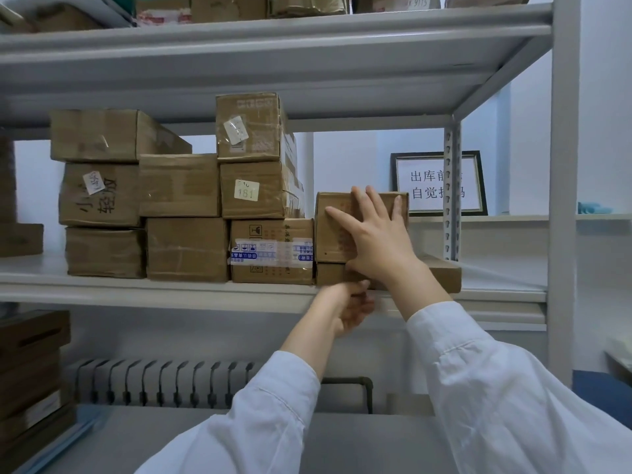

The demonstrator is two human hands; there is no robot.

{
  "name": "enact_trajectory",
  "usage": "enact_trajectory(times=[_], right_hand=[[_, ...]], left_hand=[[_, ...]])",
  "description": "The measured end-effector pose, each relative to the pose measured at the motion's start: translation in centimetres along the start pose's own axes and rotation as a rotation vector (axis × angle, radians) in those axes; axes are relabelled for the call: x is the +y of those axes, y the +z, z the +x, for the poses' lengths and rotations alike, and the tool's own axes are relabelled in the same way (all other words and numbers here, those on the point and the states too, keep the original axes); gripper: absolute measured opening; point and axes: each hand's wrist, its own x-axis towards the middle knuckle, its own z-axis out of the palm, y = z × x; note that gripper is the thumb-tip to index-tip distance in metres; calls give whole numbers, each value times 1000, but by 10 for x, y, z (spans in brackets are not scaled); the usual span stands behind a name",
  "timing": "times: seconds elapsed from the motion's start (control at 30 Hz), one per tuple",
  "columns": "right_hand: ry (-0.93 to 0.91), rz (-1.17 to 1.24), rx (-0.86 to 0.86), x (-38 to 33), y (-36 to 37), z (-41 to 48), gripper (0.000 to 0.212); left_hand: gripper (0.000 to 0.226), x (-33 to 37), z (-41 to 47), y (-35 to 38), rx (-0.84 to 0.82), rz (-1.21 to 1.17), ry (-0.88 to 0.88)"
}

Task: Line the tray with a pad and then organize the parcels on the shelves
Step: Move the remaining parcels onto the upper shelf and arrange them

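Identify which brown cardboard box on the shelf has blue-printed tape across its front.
The bottom-row brown cardboard box directly left of the right hand; only it wears a blue-printed tape band.

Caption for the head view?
Right hand flat on a small parcel atop a flat parcel on the shelf; left hand at the shelf edge.

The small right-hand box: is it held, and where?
Not gripped: the right hand presses straight fingers on the small box's front face. The left hand, at the shelf edge below, is unclear.
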Motion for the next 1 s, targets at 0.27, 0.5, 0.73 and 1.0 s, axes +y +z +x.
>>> enact_trajectory(times=[0.27, 0.5, 0.73, 1.0], right_hand=[[687, 373, 90, 8, 17, -15, 78], [660, 485, 134, 13, 35, -22, 78], [749, 318, 217, 24, 51, -36, 69], [825, 400, 121, 30, 59, -44, 58]], left_hand=[[36, 5, 2, -27, 74, -157, 36], [48, 7, 6, -28, 56, -198, -28], [59, 6, 8, -28, 73, -284, -60], [52, 10, 11, -28, 124, -323, -74]])
